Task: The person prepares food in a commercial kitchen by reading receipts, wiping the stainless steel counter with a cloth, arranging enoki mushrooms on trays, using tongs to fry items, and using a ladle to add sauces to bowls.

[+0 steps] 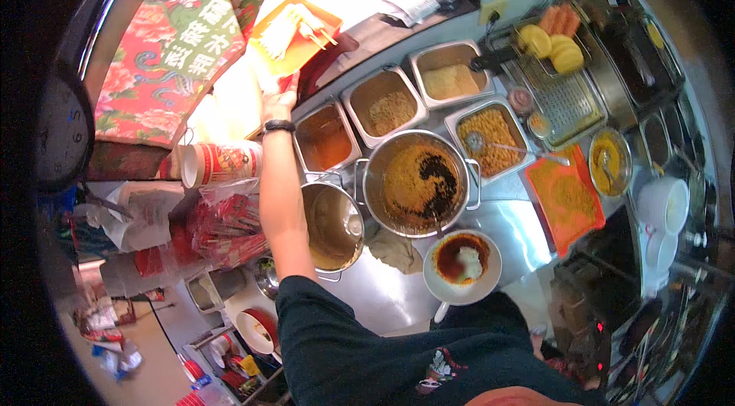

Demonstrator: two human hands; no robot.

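My left arm stretches away to the bright opening at the far left, a black band round its wrist. At the near edge of an orange tray (325,18), my left hand (277,100) is closed on it, though glare washes out the fingers. Pale stick-like pieces (285,32) lie on the tray, too overexposed to name. My right hand does not show. Close to my body, a white bowl (491,280) with a short handle contains dark red sauce and a white dollop. Beyond it stands a steel pot (373,205) of yellowish-brown food with a dark patch.
Steel pans of orange liquid (329,144), crumbly food (389,112), pale powder (452,81) and yellow pieces (490,130) line the counter's back. A second pot (331,245) sits beside my forearm, near a paper tub (222,163). Rightward are an orange-red tray (565,195) and sauce bowl (610,161).
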